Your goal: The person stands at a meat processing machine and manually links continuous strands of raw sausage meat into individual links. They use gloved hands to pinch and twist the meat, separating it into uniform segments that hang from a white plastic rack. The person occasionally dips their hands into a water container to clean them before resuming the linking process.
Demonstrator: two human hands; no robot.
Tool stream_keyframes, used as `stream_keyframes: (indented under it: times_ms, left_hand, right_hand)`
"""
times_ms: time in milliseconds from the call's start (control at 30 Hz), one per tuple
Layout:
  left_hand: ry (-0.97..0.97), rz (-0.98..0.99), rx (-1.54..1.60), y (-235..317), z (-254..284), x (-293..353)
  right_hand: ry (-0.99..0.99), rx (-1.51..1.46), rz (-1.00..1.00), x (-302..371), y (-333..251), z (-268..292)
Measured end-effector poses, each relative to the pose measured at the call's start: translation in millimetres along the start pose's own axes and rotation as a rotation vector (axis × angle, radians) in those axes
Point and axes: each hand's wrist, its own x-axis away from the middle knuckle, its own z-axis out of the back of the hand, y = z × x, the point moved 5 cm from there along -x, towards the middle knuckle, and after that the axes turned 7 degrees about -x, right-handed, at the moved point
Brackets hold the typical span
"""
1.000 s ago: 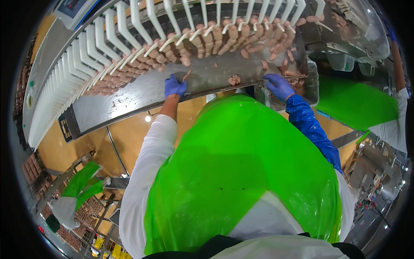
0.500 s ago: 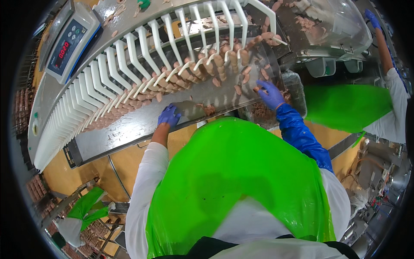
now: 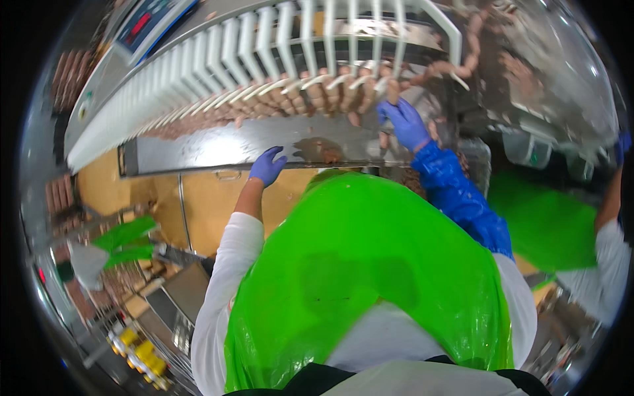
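While the sausage (image 3: 393,91) hangs twelve-to-six, I've right hand (image 3: 406,125) nearer at six o'clock, grip unclear, left hand (image 3: 266,168) loosely unclenched at eight.

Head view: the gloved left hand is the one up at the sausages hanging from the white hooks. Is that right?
Not quite: in the head view, it is the gloved right hand that is up at the sausages hanging from the white hooks. The left hand is by the near edge of the metal tray.
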Motion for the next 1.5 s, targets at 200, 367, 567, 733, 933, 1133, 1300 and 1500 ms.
stream_keyframes:
  times_ms: [200, 367, 567, 733, 933, 1133, 1300, 1500]
  left_hand:
    - [0.054, 0.139, 0.088, 10.6, 21.1, 17.9]
    - [0.153, 0.149, 0.075, 1.4, 26.3, 44.8]
    - [0.243, 0.119, 0.061, -17.4, 26.1, 44.5]
    - [0.187, 0.113, 0.118, -12.7, 26.6, 32.8]
    - [0.135, 0.085, 0.092, -7.7, 25.9, 14.7]
    - [0.103, 0.047, 0.067, 3.5, 29.0, 11.9]
    - [0.024, 0.042, 0.070, 25.6, 20.8, 2.4]
    - [0.052, -0.029, 0.033, 28.5, 11.3, -5.6]
  right_hand:
    - [-0.026, 0.098, 0.003, 6.3, 88.6, 54.6]
    - [-0.046, 0.415, 0.002, 8.6, 70.5, 46.0]
    - [-0.007, 1.140, -0.466, 51.5, 183.4, 153.6]
    - [-0.078, 0.562, -0.791, 62.4, 202.4, 91.8]
    - [0.018, 0.310, -0.308, 45.3, 150.5, 62.0]
    - [0.745, 0.669, 0.397, 13.9, -10.2, 120.9]
    - [0.621, 0.298, 0.384, -15.4, -10.6, 116.7]
    - [0.109, 0.190, 0.075, 9.1, 35.2, 54.4]
